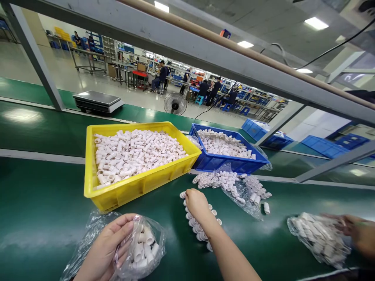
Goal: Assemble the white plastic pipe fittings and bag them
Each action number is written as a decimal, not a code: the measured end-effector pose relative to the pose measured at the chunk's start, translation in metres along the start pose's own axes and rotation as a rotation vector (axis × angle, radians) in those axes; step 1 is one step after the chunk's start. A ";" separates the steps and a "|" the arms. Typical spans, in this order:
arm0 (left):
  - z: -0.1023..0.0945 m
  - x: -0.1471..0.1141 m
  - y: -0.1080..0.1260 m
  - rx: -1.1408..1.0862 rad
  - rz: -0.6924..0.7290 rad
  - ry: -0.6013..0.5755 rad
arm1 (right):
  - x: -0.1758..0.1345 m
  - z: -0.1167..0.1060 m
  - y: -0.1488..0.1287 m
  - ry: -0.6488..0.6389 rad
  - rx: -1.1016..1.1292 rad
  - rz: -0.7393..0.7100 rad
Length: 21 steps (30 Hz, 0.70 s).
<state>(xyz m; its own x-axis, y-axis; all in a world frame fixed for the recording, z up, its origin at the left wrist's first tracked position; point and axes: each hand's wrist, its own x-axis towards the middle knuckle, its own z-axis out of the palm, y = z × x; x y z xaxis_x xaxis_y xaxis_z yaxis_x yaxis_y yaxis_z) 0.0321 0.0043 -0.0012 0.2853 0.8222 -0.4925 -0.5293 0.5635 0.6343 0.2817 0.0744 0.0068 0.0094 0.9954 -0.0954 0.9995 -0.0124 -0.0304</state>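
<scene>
My left hand [113, 244] is closed on the rim of a clear plastic bag [156, 238], with several short white plastic pipe fittings [143, 249] inside. To its right, my right hand [197, 201] reaches down to rows of the same fittings [195, 224] standing on the green work surface. Its fingers are curled closed at the far end of these rows, on fittings there; how many is hidden by the hand. Just behind my left hand stands a yellow bin [140, 195] heaped with white fittings.
A blue bin [231, 166] of fittings stands behind a loose pile [216, 179] and a crumpled clear bag [246, 199]. At right, another person's blurred hand [356, 230] is at a filled bag [318, 238]. A scale [98, 99] sits at back left; a metal beam [205, 33] crosses above.
</scene>
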 end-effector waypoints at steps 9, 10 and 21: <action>0.007 -0.002 -0.001 -0.039 -0.023 0.023 | -0.074 -0.019 -0.067 -0.050 0.571 -0.464; 0.008 -0.003 -0.001 -0.035 -0.023 0.025 | -0.076 -0.012 -0.076 -0.058 0.593 -0.493; 0.005 -0.007 0.001 0.007 0.000 0.076 | -0.064 0.003 -0.006 0.174 0.312 -0.174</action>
<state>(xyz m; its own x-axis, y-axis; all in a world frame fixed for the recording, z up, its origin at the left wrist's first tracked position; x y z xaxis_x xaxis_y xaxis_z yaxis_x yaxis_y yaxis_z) 0.0336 -0.0006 0.0058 0.2233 0.8140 -0.5363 -0.5234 0.5642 0.6385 0.2752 0.0108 0.0096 -0.1273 0.9860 0.1076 0.9293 0.1565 -0.3346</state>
